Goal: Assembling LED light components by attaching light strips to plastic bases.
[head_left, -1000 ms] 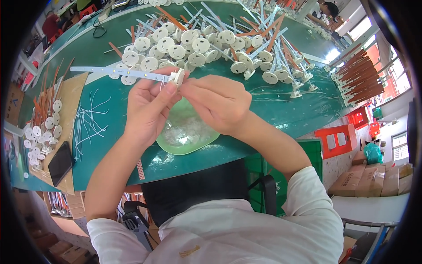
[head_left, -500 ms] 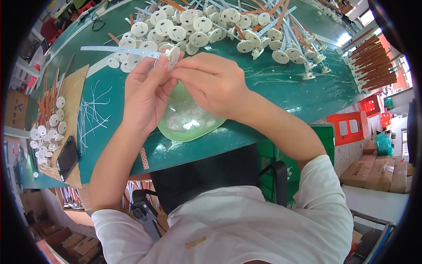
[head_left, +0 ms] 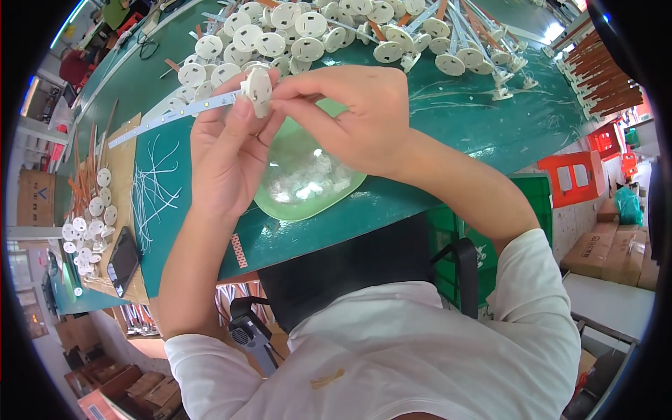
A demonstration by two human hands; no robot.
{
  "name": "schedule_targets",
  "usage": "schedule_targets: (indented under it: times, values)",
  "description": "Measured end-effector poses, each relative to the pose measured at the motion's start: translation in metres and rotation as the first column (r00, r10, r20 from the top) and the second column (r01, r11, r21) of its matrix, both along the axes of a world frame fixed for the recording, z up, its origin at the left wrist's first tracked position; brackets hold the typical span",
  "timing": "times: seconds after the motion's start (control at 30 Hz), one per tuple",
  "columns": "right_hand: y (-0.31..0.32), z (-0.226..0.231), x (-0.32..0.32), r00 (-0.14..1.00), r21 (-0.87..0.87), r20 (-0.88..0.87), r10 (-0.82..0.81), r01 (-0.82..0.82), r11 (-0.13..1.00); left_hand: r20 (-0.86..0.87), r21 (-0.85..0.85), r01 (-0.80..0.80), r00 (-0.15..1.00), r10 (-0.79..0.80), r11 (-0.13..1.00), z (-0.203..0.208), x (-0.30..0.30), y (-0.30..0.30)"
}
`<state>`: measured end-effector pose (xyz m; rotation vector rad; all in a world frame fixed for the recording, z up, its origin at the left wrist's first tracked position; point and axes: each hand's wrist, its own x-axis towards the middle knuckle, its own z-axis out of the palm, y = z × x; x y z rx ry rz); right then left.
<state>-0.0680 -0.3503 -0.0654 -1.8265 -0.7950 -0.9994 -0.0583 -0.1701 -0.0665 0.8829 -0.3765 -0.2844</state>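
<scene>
In my left hand [head_left: 225,157] is an LED strip [head_left: 164,120], a pale, narrow length with small yellowish dots, pointing out to the left. A white round slotted cap [head_left: 259,87] sits at its inner end, held upright between the thumb and fingers. My right hand [head_left: 353,115] is closed in a pinch right beside the cap's edge; anything between its fingertips is too small to make out. Beneath both hands a green bowl [head_left: 297,212] holds small clear pieces.
Many capped strips [head_left: 308,49] lie heaped at the back of the green table [head_left: 455,154]. White wires [head_left: 155,185], a black phone [head_left: 123,260] and more capped strips [head_left: 96,206] are at the left. Brown strips [head_left: 605,73] hang over at the right; red plastic stools [head_left: 570,176] stand beyond.
The view has shifted slightly. My left hand has turned the cap so its slotted face shows more, and the strip now slopes down to the left. The right hand keeps its pinch beside the cap.
</scene>
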Motion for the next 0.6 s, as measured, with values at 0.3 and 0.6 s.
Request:
schedule_targets:
  times: [0.3, 0.6]
  values:
    - [-0.004, 0.004, 0.004, 0.985, -0.141, 0.164, 0.049, -0.026, 0.990, 0.031, 0.032, -0.034, 0.999, 0.033, 0.999, 0.000, 0.002, 0.006]
    - [-0.010, 0.003, 0.005, 0.992, -0.169, 0.113, 0.063, -0.043, 0.985, 0.020, 0.033, 0.072, 0.997, -0.072, 0.997, -0.002, 0.003, 0.011]
